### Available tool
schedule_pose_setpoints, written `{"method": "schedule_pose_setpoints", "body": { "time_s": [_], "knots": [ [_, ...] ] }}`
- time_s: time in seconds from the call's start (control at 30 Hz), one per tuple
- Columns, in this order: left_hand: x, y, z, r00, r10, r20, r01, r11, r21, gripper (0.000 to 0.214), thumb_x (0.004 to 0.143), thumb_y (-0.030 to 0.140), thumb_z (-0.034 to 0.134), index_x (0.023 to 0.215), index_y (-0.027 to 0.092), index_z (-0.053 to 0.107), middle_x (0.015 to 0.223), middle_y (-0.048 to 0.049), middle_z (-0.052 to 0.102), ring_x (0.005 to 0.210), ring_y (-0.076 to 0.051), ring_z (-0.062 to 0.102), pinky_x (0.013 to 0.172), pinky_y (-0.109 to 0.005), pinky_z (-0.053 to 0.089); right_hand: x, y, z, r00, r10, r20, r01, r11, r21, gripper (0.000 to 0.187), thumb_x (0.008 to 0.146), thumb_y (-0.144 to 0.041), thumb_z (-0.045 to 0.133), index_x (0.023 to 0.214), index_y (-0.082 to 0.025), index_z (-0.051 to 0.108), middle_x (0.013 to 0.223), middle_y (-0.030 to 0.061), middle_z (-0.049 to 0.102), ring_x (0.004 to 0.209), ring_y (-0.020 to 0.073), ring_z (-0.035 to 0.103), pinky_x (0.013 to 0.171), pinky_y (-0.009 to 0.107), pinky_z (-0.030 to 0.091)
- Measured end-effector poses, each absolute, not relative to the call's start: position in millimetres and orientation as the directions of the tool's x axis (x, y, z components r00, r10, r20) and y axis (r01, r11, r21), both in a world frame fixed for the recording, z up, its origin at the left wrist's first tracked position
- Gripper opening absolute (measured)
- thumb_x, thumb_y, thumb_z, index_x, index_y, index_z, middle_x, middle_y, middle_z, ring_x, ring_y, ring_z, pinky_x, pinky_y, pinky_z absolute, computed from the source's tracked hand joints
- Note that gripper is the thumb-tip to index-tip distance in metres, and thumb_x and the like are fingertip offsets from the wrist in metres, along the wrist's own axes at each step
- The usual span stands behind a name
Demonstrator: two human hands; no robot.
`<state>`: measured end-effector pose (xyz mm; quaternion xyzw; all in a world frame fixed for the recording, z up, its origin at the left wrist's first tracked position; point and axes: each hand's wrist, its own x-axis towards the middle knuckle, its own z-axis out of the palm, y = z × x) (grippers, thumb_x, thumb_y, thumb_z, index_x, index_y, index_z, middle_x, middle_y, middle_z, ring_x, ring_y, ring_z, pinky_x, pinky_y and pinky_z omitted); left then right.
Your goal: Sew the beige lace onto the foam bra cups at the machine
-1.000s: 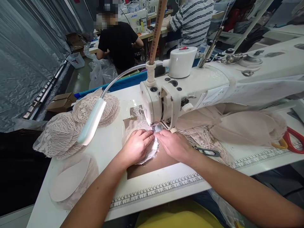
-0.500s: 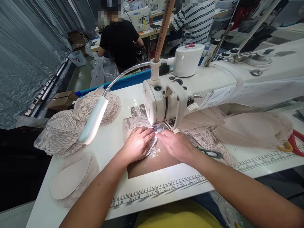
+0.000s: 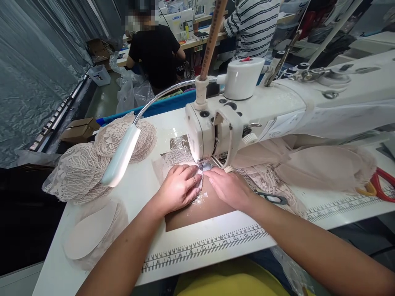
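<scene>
A white sewing machine (image 3: 202,127) stands over a piece of pale pink lace (image 3: 177,158), which lies partly under its presser foot. My left hand (image 3: 182,187) rests on the lace just left of the needle, palm down, fingers lightly spread; its fingertips press the lace edge. My right hand (image 3: 230,187) lies flat at the right of the needle, fingers stretched toward the lace edge and touching or almost touching it. Beneath both hands is a shiny brown plate (image 3: 212,205). The lamp and my fingers hide part of the seam area.
Stacked lace cups (image 3: 75,172) and a smooth oval cup (image 3: 92,236) lie at left under a bendable lamp (image 3: 121,156). More lace (image 3: 265,179), a thread snipper (image 3: 271,198) and red scissors (image 3: 382,185) are at right. A printed ruler (image 3: 203,248) edges the table. Two people sit beyond.
The lace has turned and shifted under the presser foot, its far left corner swinging outward. My left fingers have spread and flattened over it; my right hand has barely moved.
</scene>
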<state>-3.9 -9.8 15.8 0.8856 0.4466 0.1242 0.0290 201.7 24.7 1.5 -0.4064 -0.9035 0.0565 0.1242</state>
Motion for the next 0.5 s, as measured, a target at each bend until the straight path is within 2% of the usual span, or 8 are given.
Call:
{"method": "schedule_pose_setpoints", "body": {
  "time_s": [0.17,0.3,0.5],
  "knots": [
    [-5.4,-10.5,17.7,0.637,0.749,0.182,0.736,-0.662,0.143,0.034,0.094,0.031,0.042,0.121,0.018,0.058,0.130,-0.0108,0.056,0.104,-0.025,0.052,0.091,-0.042,0.041,204.2,24.1,4.3,-0.674,0.716,0.182,0.682,0.698,-0.217,0.032,0.090,-0.017,0.041,0.110,-0.021,0.065,0.090,0.0042,0.066,0.068,0.0149,0.055,0.060,0.028,0.035],
    [-10.2,-8.3,12.3,0.663,0.723,0.193,0.716,-0.688,0.119,0.032,0.095,0.025,0.041,0.122,0.018,0.057,0.128,-0.0093,0.059,0.103,-0.024,0.053,0.088,-0.041,0.042,205.6,23.0,4.1,-0.733,0.654,0.186,0.634,0.756,-0.160,0.034,0.087,-0.013,0.044,0.113,-0.020,0.064,0.088,0.0036,0.062,0.064,0.0136,0.049,0.055,0.028,0.029],
    [-8.8,-8.0,13.8,0.644,0.739,0.197,0.735,-0.669,0.107,0.032,0.095,0.027,0.043,0.121,0.018,0.058,0.125,-0.0096,0.062,0.103,-0.024,0.055,0.087,-0.040,0.046,203.8,20.9,3.4,-0.730,0.657,0.188,0.649,0.753,-0.108,0.036,0.083,-0.007,0.047,0.112,-0.019,0.065,0.085,0.0045,0.061,0.065,0.0137,0.046,0.056,0.028,0.027]
  ]
}}
